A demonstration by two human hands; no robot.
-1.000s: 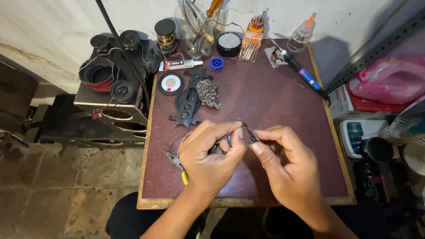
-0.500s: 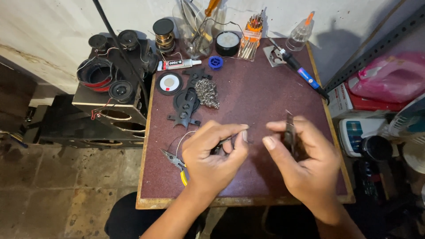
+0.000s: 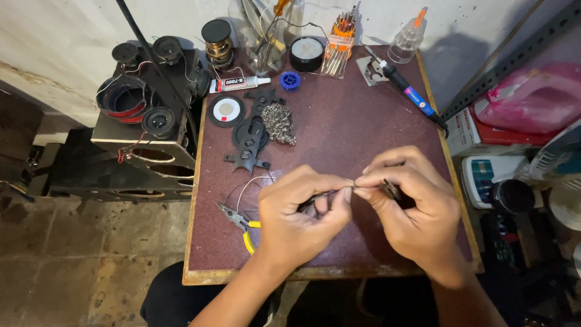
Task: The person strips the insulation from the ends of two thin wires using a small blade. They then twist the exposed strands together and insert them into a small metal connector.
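Head view, looking down on a small maroon worktop (image 3: 363,121). Nearest the camera, the left hand (image 3: 299,215) and the right hand (image 3: 411,203) are brought together above the front of the worktop, fingertips touching. The left fingers (image 3: 339,188) are closed on a thin dark metal piece (image 3: 315,198), pinched between thumb and forefinger. The right fingers (image 3: 378,178) are closed on a small dark part (image 3: 392,191), mostly hidden in the palm; what it is cannot be told.

Just left of the left hand, yellow-handled pliers (image 3: 239,221) are laid flat on the worktop, with a thin white wire (image 3: 245,188) looped beside them.

Further back, a black plastic frame piece (image 3: 248,145) is seen lying flat, with a clump of grey metal wool (image 3: 279,124) touching its right side. A round black and white disc (image 3: 226,110) lies to the left of these. Behind it, a white glue tube (image 3: 239,83) is laid on its side, near a small blue spool (image 3: 290,80).

Along the far edge, a clear jar (image 3: 263,36) is stood upright, holding tools, among them an orange-handled screwdriver (image 3: 278,9). Beside it sits a round black tin (image 3: 306,53) with a pale inside, then an orange rack of small screwdrivers (image 3: 340,36), and a clear squeeze bottle (image 3: 408,39) with an orange tip. A soldering iron (image 3: 411,94) with a blue handle is laid diagonally at the right.

Off the worktop to the left, a black speaker box (image 3: 145,133) is stood on the floor, with loose speaker cones on top.
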